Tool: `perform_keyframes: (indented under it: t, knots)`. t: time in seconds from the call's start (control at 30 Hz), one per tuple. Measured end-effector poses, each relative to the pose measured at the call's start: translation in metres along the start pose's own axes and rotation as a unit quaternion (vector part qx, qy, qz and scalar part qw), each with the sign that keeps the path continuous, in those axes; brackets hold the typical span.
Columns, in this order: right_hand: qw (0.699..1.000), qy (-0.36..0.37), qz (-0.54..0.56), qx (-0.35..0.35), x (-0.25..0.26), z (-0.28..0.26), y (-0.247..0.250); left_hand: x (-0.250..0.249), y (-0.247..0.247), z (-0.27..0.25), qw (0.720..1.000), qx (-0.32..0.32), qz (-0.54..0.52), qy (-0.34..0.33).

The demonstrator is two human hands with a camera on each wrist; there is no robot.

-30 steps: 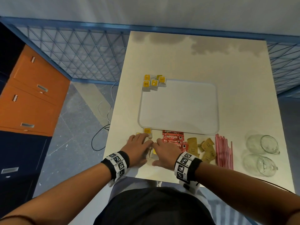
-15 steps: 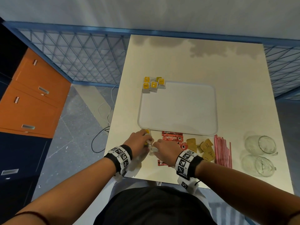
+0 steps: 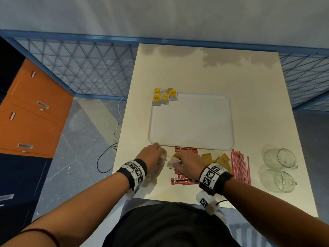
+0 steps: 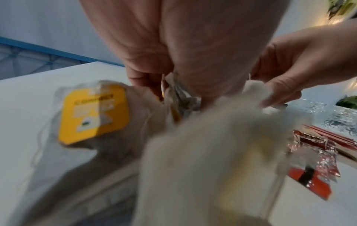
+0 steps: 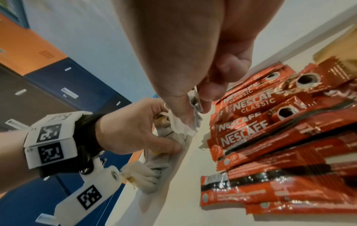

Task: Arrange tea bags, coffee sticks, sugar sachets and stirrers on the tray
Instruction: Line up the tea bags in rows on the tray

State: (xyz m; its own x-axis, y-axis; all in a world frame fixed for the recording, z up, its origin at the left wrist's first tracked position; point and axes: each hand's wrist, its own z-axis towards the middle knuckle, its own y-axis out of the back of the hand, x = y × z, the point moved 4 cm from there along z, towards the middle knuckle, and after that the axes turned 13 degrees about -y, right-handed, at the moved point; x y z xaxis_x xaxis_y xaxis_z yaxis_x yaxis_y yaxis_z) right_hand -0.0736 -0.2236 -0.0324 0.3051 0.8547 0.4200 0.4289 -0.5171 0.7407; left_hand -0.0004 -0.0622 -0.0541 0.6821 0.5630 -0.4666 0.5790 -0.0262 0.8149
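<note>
Hands (image 3: 153, 155) have lifted tea bags (image 3: 173, 162), now pinched between them.

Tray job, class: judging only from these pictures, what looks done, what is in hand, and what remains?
Done: a cluster of yellow-tagged tea bags sits at the far left corner of the white tray. In hand: the left hand and right hand both grip more tea bags at the table's near edge. Left: the coffee sticks, brown sugar sachets and pink stirrers lie off the tray.
</note>
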Motion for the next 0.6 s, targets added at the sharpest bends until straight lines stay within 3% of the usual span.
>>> perform_keyframes:
  t: [0.2,0.37,0.6]
  knots:
    - [0.996,-0.035,0.082,-0.017,-0.009,-0.001,0.012,-0.003,-0.002,0.006,0.996,0.0,0.085,0.004]
    - [0.993,-0.048,0.101,-0.027,-0.012,-0.001,0.016,-0.008,-0.005,0.001,1.0,-0.005,0.015,-0.01]
    - [0.986,-0.065,0.152,-0.021,-0.012,-0.001,0.016,-0.004,0.006,0.006,0.998,-0.019,-0.056,0.02]
